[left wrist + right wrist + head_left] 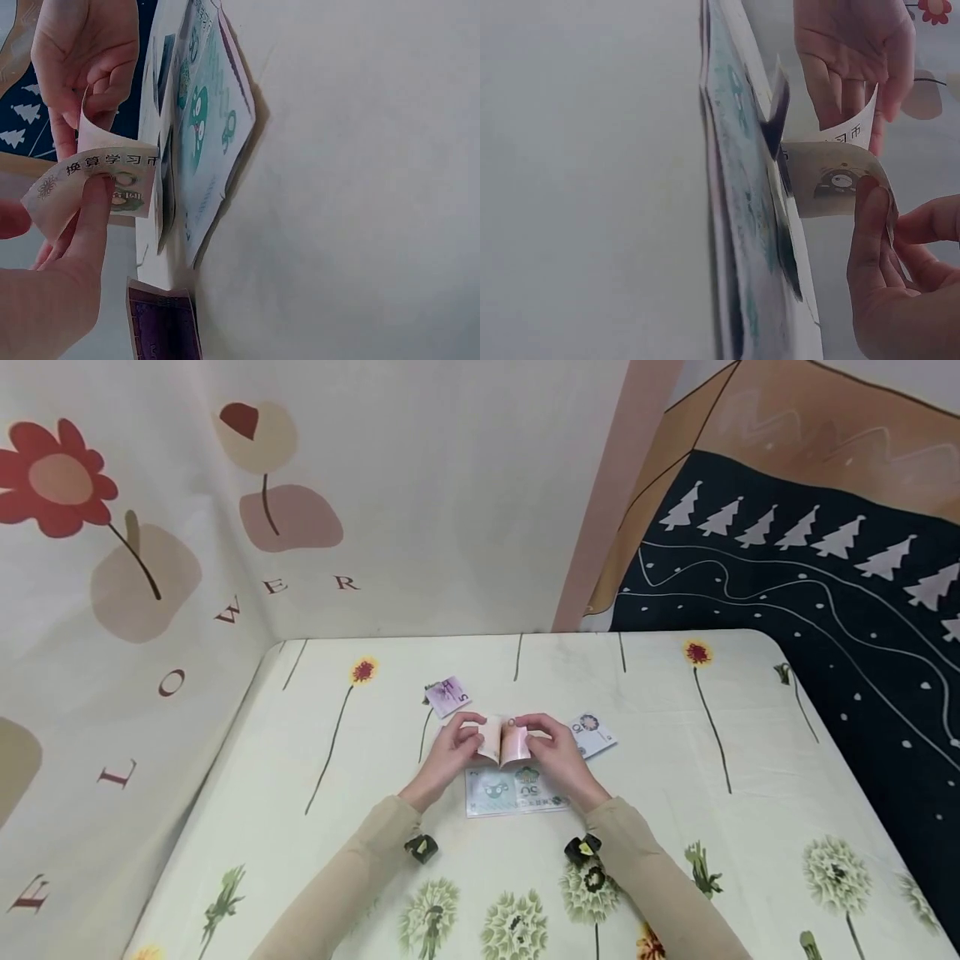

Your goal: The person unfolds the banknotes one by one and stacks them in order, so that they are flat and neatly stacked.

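Your left hand (450, 750) and right hand (551, 752) each pinch one end of the pink note (504, 742), bent half-folded above the green notes (513, 792) on the counter (750, 760); flattening the crease remains.

I sit at a pale yellow cloth-covered surface (750, 827) printed with long-stemmed flowers and dandelion heads. Ahead and to my left hangs a cream fabric backdrop (450, 485) with red and beige flowers and scattered brown letters. To my right hangs a dark navy cloth (847, 635) with white trees, brown above. Even, soft light.
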Tool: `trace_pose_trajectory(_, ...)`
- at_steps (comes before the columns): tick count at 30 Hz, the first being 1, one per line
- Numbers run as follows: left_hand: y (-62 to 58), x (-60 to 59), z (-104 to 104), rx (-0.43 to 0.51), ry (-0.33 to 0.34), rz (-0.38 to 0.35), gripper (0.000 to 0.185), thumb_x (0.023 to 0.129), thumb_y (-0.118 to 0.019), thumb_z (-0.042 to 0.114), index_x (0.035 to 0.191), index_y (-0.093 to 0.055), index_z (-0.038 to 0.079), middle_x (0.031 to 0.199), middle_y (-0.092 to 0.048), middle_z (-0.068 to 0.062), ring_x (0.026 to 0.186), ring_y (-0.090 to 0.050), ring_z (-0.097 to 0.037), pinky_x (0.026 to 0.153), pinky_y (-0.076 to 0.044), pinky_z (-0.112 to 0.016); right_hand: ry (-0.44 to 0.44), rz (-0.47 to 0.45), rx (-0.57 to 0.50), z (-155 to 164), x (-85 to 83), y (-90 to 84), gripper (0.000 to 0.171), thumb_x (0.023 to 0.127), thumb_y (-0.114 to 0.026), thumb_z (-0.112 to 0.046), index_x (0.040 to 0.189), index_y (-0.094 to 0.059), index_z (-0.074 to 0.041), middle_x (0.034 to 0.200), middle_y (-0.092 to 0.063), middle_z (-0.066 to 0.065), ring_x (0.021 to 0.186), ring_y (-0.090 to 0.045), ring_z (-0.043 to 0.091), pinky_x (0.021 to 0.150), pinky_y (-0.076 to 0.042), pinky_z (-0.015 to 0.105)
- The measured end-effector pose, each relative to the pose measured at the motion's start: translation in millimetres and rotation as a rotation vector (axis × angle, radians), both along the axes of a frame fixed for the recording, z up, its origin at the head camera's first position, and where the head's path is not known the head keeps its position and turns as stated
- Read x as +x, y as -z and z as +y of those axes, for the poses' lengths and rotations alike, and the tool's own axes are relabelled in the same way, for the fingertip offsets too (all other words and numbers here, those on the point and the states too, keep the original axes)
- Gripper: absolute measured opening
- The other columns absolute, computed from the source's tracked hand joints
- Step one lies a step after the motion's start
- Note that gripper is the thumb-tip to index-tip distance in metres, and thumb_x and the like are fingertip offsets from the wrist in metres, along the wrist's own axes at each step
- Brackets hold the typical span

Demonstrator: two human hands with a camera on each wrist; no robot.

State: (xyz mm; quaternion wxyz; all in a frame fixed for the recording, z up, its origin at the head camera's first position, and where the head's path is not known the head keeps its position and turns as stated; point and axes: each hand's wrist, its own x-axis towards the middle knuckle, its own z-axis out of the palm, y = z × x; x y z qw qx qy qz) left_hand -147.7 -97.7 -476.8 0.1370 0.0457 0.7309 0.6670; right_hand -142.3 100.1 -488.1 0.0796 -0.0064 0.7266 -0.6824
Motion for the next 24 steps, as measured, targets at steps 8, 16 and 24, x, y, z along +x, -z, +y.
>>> trace_pose_trajectory(8, 2.4, 1.3, -0.5, -0.027, -0.035, 0.021, 0.031, 0.090, -0.050, -0.007, 0.120, -0.051, 0.000, 0.102, -0.066, -0.019, 0.083, -0.062, -0.017, 0.078, -0.054, -0.034, -0.036, -0.042, 0.073, 12.4, 2.9, 0.7, 0.032, 0.093, -0.047, 0.001, 0.120, -0.061, -0.005, 0.125, -0.055, 0.015, 0.092, -0.058, 0.022, 0.071, -0.047, 0.024)
trace_pose_trajectory(16, 1.1, 2.7, -0.4, 0.000, -0.033, 0.008, 0.033, 0.089, -0.049, -0.008, 0.121, -0.051, -0.001, 0.111, -0.064, -0.024, 0.092, -0.065, -0.025, 0.079, -0.054, -0.029, -0.115, -0.043, 0.111, 24.7, 0.0, 5.6, 0.032, 0.093, -0.051, 0.000, 0.124, -0.055, -0.004, 0.132, -0.048, 0.021, 0.095, -0.065, 0.025, 0.071, -0.052, 0.025)
trace_pose_trajectory(24, 1.8, 2.8, -1.4, -0.021, -0.060, 0.000, 0.033, 0.087, -0.051, -0.009, 0.119, -0.053, 0.000, 0.109, -0.065, -0.022, 0.089, -0.063, -0.023, 0.075, -0.052, -0.028, -0.103, 0.027, 0.232, 33.8, -0.9, 5.2, 0.035, 0.090, -0.054, 0.004, 0.123, -0.058, -0.004, 0.137, -0.046, 0.024, 0.093, -0.066, 0.025, 0.078, -0.053, 0.028)
